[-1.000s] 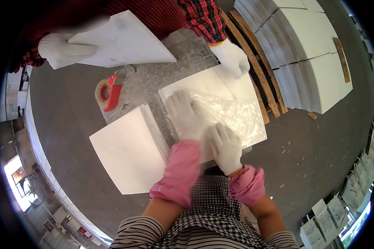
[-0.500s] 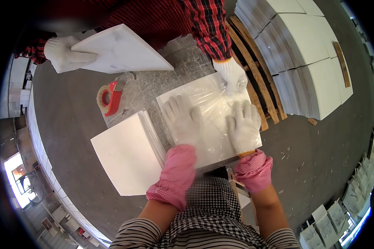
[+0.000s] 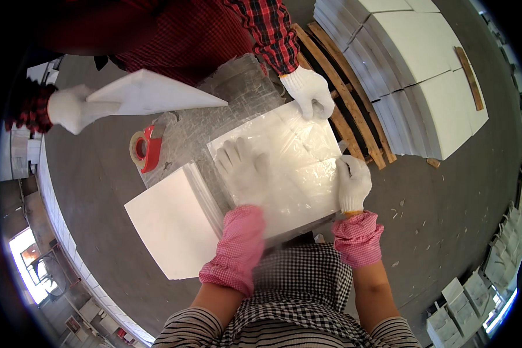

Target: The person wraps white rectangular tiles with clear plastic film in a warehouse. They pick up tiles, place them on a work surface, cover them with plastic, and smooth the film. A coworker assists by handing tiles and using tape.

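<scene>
I stood in what looked like a factory workshop: white slabs (image 3: 420,49) were stacked on a wooden pallet (image 3: 336,81), a red tape dispenser (image 3: 151,149) lay on the scuffed desk (image 3: 185,136), small scraps (image 3: 401,203) littered the grey floor (image 3: 90,191), and a fan (image 3: 51,277) stood near a bright window (image 3: 24,261).

Left hand (image 3: 240,168): white-gloved, palm down, held flat; fingers parted, pointing forward and slightly left; thumb out to the right; outline a little blurred. Left forearm (image 3: 216,303): enters low, slants forward and rightward; bare between striped sleeve (image 3: 189,326) and pink cuff (image 3: 235,249). Right hand (image 3: 355,181): white-gloved, fingers bent in toward the thumb, tips turned left; grip unclear. Right forearm (image 3: 371,293): nearly straight forward, leaning slightly left; bare patch, pink-cuffed likewise. Hands: well apart, about level.
</scene>
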`<state>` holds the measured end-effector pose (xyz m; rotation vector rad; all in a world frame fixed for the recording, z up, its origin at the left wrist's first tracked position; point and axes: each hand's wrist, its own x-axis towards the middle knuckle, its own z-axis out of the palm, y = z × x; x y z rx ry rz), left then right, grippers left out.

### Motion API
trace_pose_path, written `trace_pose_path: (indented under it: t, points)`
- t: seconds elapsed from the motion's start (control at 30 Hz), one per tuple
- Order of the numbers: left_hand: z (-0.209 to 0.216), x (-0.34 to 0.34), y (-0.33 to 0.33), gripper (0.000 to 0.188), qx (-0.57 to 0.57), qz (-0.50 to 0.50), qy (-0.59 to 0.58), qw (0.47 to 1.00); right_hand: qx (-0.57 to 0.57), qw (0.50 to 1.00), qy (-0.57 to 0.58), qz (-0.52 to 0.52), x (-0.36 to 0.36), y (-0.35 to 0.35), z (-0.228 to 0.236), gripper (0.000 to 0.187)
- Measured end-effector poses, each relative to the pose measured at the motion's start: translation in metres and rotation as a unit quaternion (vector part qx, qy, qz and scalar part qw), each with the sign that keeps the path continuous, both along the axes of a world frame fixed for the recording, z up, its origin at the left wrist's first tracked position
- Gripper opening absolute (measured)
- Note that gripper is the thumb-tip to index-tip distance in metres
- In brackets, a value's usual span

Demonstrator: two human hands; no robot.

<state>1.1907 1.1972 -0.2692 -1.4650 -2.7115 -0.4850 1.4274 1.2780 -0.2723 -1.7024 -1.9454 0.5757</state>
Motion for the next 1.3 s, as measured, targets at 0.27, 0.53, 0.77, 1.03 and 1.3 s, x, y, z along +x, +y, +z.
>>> trace_pose_path:
  t: [0.27,0.53,0.77,1.03,1.3]
  points:
    - [0.006,0.0,0.004,0.059,-0.02,-0.004,0.007,1.0,0.02,0.989,-0.147,0.019,0.015,0.004,0.005,0.013]
    - [0.008,0.004,0.002,0.054,-0.037,-0.037,0.053,0.997,0.034,0.937,-0.113,0.328,-0.073,-0.035,0.057,0.034]
    - [-0.009,-0.012,-0.024,0.054,-0.041,-0.033,-0.05,0.997,0.023,0.975,-0.161,0.149,-0.036,-0.037,0.043,0.048]
    - [0.02,-0.089,-0.064,0.057,-0.119,-0.169,-0.043,0.977,-0.152,0.985,0.072,-0.047,0.029,-0.052,0.004,0.047]
    - [0.002,-0.159,-0.061,0.06,-0.149,-0.283,-0.167,0.933,-0.355,0.84,0.368,-0.178,0.05,-0.033,-0.025,0.044]
